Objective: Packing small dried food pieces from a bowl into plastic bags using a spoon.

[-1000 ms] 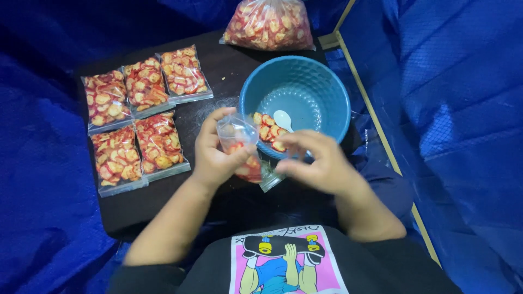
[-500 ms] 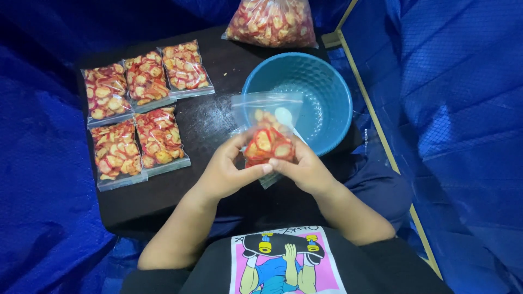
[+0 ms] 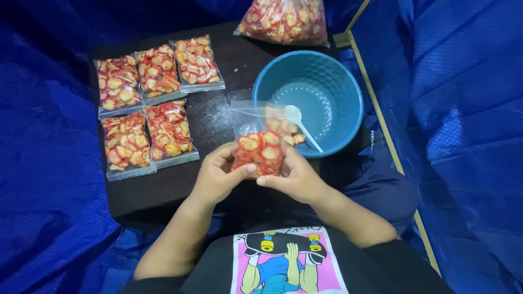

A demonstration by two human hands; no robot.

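The bag (image 3: 257, 149) has dropped lower, at the bowl's (image 3: 348, 117) 8 o'clock; both hands, left (image 3: 218, 177) and right (image 3: 291, 177), clasp it. Its top looks unsealed: tilting could spill chips onto the surface (image 3: 218, 117).

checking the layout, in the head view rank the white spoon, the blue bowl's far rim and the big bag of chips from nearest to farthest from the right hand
1. White spoon: just beyond the right hand, lying inside the bowl.
2. Far rim of the blue bowl: farther up the table.
3. Big bag of chips: at the table's far edge, behind the bowl.
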